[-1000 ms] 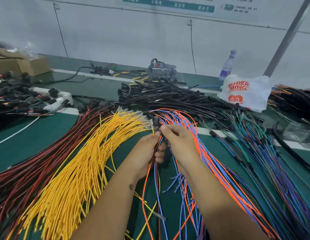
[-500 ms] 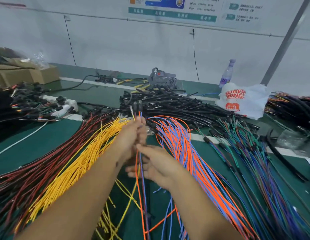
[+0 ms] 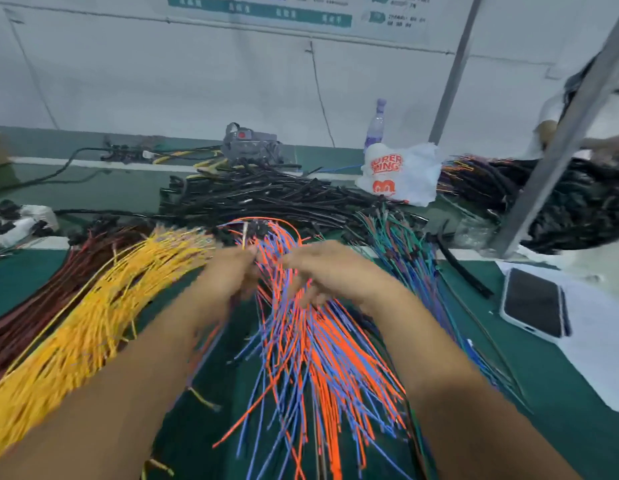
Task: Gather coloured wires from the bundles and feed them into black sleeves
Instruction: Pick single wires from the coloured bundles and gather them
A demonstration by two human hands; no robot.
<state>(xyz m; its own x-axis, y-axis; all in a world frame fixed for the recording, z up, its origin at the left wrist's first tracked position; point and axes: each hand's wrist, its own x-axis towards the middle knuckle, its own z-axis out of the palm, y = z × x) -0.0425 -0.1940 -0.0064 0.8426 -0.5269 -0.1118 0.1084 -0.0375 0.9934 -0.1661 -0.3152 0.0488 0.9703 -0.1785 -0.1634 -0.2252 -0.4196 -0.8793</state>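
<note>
We see both hands raised over the middle of the green desk (image 3: 560, 393), blurred by motion. The left hand (image 3: 228, 275) is curled around a few wires whose tips stand up just above its fingers, near the far end of the orange and blue wire bundle (image 3: 318, 341); the blur hides exactly which colours it grips. The right hand (image 3: 322, 271) lies on top of that same bundle with its fingers pointing down among the strands; we cannot tell whether it is grasping any of them or merely resting there. The orange and blue wires fan out toward us between the two forearms. To their left lies the yellow wire bundle (image 3: 93, 323), and beside that, further left, the dark red wire bundle (image 3: 41, 289). To the right of the hands runs a bundle of green, blue and purple wires (image 3: 405, 244). Behind all of these, across the far middle of the desk, lies the heap of black sleeves (image 3: 266, 199). Near the heap's right end sits a white plastic bag (image 3: 401, 174) with orange lettering, and a clear bottle (image 3: 375, 126) stands behind it. A phone (image 3: 533, 303) lies screen-up on white paper at the right side.
</note>
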